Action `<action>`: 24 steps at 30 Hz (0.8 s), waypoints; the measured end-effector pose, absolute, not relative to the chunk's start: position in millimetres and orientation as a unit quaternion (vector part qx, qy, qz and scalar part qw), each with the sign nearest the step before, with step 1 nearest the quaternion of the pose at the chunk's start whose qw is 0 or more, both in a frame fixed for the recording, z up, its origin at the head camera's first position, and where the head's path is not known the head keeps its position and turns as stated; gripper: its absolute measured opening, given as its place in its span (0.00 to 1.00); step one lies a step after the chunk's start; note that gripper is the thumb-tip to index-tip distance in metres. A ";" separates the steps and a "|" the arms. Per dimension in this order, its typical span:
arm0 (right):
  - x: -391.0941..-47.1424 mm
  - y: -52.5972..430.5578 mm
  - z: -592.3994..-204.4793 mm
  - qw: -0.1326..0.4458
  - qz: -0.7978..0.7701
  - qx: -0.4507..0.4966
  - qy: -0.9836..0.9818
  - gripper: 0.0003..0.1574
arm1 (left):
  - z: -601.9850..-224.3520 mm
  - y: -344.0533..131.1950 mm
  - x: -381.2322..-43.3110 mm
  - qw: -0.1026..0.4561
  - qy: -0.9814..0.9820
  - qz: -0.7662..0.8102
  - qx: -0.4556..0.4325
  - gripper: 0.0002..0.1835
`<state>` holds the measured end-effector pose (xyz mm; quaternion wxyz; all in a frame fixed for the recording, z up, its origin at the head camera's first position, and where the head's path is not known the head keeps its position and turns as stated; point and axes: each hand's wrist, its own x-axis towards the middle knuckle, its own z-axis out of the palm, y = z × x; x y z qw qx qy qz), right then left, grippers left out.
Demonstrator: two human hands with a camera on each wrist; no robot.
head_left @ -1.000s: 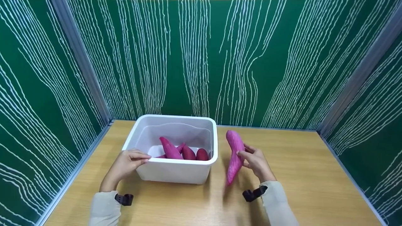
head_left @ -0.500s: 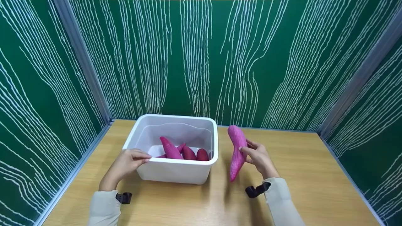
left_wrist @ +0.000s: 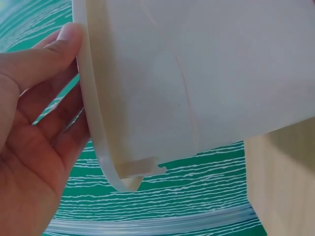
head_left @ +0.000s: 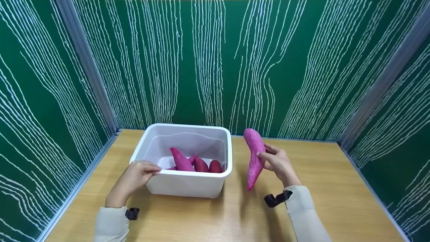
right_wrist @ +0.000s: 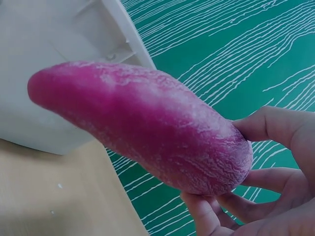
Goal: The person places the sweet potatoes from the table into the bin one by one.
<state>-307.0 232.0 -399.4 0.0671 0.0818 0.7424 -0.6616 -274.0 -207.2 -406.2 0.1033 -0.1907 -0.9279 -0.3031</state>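
A long, bent pink sweet potato (head_left: 255, 144) is tilted in the air to the right of a white plastic bin (head_left: 186, 185). My right hand (head_left: 280, 164) grips it around its middle, thumb on the near side; in the right wrist view the sweet potato (right_wrist: 142, 123) fills the centre with its wrinkled end at the fingers. My left hand (head_left: 136, 176) pinches the bin's front left rim, and the left wrist view has the thumb over that rim (left_wrist: 88, 93). Inside the bin lie several more sweet potatoes (head_left: 181, 160), pink and dark red, their lower parts hidden by the front wall.
A wooden table (head_left: 188, 222) carries the bin. Green panels (head_left: 208, 67) with white wavy lines enclose it at the back and both sides, joined by grey metal posts (head_left: 87, 64).
My right hand has lifted the sweet potato up and a little to the right, farther from the tabletop. The left hand stays at the bin's rim.
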 end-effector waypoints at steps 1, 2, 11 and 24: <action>-307.1 232.1 -397.8 0.067 -0.661 0.080 0.743 0.42 | -406.5 -207.3 -273.7 0.104 -0.928 -0.302 -0.190 0.08; -307.3 232.1 -396.3 0.066 -0.660 0.079 0.744 0.42 | -406.7 -207.4 -273.5 0.105 -0.929 -0.300 -0.190 0.08; -308.8 229.8 -381.7 0.064 -0.642 0.071 0.761 0.44 | -402.3 -204.2 -274.3 0.099 -0.939 -0.271 -0.189 0.09; -317.0 216.8 -367.3 0.058 -0.651 0.047 0.755 0.44 | -405.1 -204.8 -280.3 0.095 -0.932 -0.296 -0.188 0.09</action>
